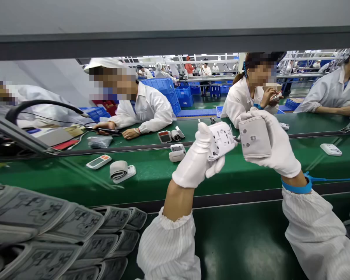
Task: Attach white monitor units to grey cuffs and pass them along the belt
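Light, stiff white plastic monitor housing [221, 140] pinched in the gloved left-hand fingers [203, 134], soft grey fabric cuff [255, 138] cradled against the closed right-hand fingers [253, 114]; smooth plastic likely slippery, safest held by its side edges, the cuff by its padded body.

Place: we are in a factory assembly hall, along a green conveyor line [41, 175].
On it: white wrist blood-pressure monitors [122, 172].
Across it: our co-workers [147, 109] sit in white antistatic smocks and caps.
Beyond it: stacked blue plastic crates [163, 87] and further workbenches [210, 77].
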The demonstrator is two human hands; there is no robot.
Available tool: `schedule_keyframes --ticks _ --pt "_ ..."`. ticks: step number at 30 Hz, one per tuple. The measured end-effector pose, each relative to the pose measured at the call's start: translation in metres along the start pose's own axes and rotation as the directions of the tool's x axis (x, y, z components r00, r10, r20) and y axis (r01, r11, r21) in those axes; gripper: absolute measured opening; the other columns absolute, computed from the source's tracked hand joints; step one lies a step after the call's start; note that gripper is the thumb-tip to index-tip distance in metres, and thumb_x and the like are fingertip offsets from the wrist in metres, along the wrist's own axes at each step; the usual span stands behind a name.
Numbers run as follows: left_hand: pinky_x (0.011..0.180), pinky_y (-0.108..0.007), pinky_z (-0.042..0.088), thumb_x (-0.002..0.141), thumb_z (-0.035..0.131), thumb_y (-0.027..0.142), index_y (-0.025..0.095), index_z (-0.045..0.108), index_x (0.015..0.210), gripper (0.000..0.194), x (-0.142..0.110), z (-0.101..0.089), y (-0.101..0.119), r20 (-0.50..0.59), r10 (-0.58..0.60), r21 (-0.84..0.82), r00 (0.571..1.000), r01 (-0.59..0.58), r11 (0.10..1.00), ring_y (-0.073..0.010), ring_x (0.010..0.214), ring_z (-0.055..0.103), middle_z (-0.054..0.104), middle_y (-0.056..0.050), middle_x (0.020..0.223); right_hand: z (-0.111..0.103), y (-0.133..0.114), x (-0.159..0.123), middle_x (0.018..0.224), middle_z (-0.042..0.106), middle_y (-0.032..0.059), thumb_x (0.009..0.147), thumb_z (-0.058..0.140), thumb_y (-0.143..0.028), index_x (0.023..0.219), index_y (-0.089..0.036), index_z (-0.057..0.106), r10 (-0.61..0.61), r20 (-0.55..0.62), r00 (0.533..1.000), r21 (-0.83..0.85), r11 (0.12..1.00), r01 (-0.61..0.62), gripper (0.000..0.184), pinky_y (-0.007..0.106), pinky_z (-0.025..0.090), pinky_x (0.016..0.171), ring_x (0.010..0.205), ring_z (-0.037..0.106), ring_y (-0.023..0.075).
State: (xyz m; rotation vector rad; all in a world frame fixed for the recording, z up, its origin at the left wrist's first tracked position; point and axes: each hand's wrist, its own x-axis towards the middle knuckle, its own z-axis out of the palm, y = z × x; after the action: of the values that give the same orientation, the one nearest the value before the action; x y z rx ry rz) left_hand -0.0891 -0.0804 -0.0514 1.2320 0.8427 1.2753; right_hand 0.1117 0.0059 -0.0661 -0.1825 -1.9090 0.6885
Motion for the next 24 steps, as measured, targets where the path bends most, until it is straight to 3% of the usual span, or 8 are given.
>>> schedule_keyframes --ticks 4,9,14,24 --pt "0.030 -0.022 0.020 0.085 0.025 0.097 0.017 0.059 0.080 0.087 0.001 0.003 -0.004 0.078 -0.063 0.004 0.995 0.063 0.998 -0.0072 0.028 0.031 0.046 0.002 0.048 0.002 -0.006 -0.002 0.145 0.064 0.0053 0.076 0.090 -0.031 0.147 -0.028 0.055 -0.041 0.041 0.998 -0.181 0.982 0.048 0.079 0.047 0.048 0.123 0.138 0.061 0.0310" --pt "0.033 -0.019 0.022 0.084 0.022 0.098 0.018 0.052 0.072 0.086 -0.004 0.018 -0.002 -0.063 -0.073 0.179 0.995 0.083 0.980 -0.0067 0.031 0.034 0.044 0.001 0.044 0.002 -0.010 -0.004 0.147 0.064 0.0056 0.076 0.088 -0.029 0.150 -0.023 0.057 -0.011 0.092 0.996 -0.286 0.958 0.037 0.081 0.045 0.049 0.123 0.138 0.061 0.0327" --pt "0.034 -0.020 0.023 0.080 0.035 0.100 0.021 0.045 0.071 0.080 -0.005 0.027 -0.002 -0.146 -0.027 0.199 0.989 0.056 0.978 -0.0079 0.034 0.038 0.044 0.002 0.046 0.003 -0.011 -0.006 0.147 0.064 0.0015 0.075 0.088 -0.027 0.150 -0.028 0.058 0.022 0.101 0.995 -0.337 0.941 0.013 0.080 0.046 0.051 0.123 0.138 0.061 0.0341" --pt "0.039 -0.023 0.028 0.086 0.047 0.090 0.021 0.045 0.070 0.070 -0.005 0.028 -0.003 -0.188 0.039 0.155 0.981 -0.010 0.988 -0.0088 0.042 0.037 0.043 0.001 0.053 0.005 -0.009 -0.006 0.148 0.064 0.0002 0.074 0.088 -0.026 0.151 -0.030 0.058 0.041 0.096 0.995 -0.376 0.927 -0.001 0.082 0.053 0.050 0.124 0.138 0.061 0.0365"
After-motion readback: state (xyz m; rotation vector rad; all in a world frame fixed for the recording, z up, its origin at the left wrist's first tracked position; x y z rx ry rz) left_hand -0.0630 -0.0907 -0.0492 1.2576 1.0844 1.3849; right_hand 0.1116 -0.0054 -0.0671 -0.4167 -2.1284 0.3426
